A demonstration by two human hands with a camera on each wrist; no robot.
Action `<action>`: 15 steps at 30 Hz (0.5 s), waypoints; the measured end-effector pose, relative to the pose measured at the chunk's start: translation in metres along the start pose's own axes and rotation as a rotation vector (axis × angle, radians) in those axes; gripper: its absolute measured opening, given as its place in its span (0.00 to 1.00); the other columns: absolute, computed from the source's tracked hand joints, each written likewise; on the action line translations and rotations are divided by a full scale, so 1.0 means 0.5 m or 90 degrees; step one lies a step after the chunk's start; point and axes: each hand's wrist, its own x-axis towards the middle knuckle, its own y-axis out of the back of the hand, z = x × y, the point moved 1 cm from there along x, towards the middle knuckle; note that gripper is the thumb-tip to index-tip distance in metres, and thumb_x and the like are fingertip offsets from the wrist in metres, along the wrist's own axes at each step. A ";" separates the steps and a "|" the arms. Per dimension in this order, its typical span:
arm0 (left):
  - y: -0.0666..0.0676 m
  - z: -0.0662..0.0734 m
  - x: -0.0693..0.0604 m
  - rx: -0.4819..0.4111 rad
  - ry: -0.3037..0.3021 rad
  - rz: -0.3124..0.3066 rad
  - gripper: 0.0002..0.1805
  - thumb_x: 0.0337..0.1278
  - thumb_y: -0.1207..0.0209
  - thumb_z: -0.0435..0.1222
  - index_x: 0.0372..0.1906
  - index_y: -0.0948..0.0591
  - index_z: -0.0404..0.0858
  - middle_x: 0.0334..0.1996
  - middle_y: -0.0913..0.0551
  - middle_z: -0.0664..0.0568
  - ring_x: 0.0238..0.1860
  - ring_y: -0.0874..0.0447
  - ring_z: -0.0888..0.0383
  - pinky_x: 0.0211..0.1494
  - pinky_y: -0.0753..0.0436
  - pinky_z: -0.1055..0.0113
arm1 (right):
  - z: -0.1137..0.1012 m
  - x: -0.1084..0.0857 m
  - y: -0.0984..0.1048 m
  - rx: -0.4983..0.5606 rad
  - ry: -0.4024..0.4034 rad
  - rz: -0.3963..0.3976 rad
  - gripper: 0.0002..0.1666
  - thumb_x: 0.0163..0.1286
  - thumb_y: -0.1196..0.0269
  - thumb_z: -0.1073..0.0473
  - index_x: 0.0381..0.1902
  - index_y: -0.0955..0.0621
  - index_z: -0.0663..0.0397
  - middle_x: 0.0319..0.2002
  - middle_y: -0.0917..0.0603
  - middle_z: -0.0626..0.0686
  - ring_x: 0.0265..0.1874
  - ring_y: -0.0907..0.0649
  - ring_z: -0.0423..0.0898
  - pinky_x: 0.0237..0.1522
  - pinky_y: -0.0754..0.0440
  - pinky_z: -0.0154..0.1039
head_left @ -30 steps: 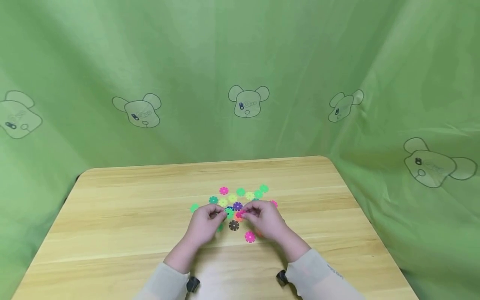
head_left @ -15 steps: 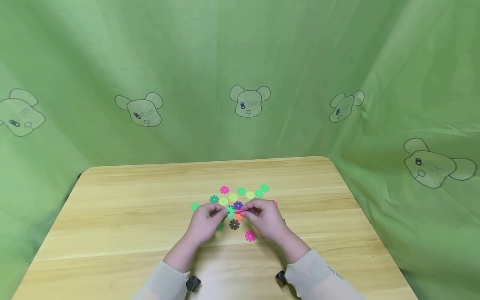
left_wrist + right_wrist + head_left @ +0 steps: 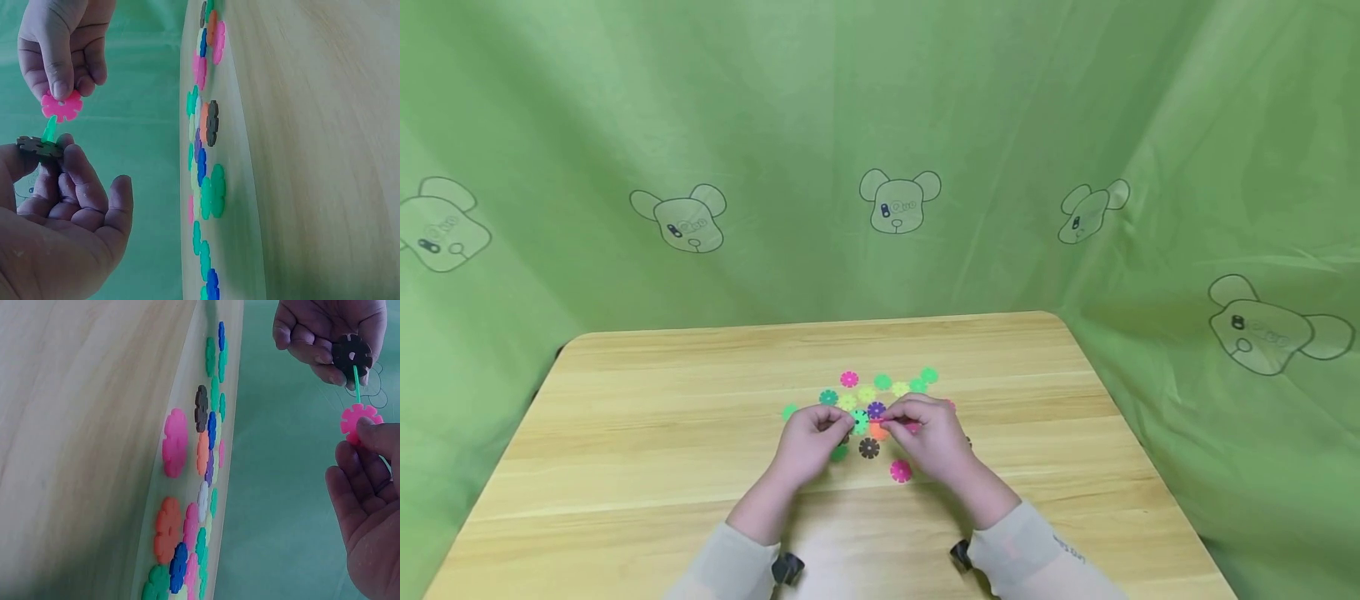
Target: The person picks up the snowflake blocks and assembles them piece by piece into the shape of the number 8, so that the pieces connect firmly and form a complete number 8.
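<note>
My left hand [image 3: 808, 442] pinches a dark brown notched plastic disc [image 3: 350, 351] between thumb and fingers. A green notched disc [image 3: 49, 129] stands in that brown disc, crosswise to it. Opposite, my right hand [image 3: 934, 437] pinches a pink notched disc [image 3: 62, 106] by its edge, as the right wrist view also shows. The pink disc's rim meets the green disc's edge; how deep the notches sit in each other I cannot tell. Both hands are raised above the wooden table [image 3: 662, 433], close together over a spread of loose discs.
Loose notched discs in several colours lie beneath and beyond the hands, among them a purple disc [image 3: 876, 410], a brown disc [image 3: 868, 448] and a pink disc [image 3: 901, 471] near the front. A green curtain [image 3: 790, 108] with bear drawings surrounds the table.
The pink disc in my right hand has turned from lying flatter to edge-on and come up against the green disc. My left hand has hardly moved.
</note>
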 end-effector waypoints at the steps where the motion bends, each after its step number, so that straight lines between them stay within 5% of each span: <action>1: 0.000 0.000 0.000 0.001 0.000 0.001 0.10 0.73 0.37 0.34 0.43 0.13 0.28 0.35 0.11 0.43 0.37 0.13 0.55 0.46 0.12 0.62 | 0.000 0.001 0.000 -0.006 0.008 0.000 0.10 0.61 0.25 0.74 0.36 0.10 0.56 0.36 0.10 0.50 0.35 0.11 0.44 0.41 0.11 0.33; 15: -0.007 0.002 -0.004 0.004 -0.021 0.009 0.07 0.69 0.35 0.31 0.39 0.13 0.29 0.32 0.12 0.42 0.32 0.17 0.57 0.39 0.14 0.67 | -0.003 -0.006 -0.008 -0.046 0.096 0.003 0.08 0.61 0.25 0.74 0.36 0.10 0.61 0.33 0.11 0.50 0.32 0.13 0.43 0.39 0.14 0.29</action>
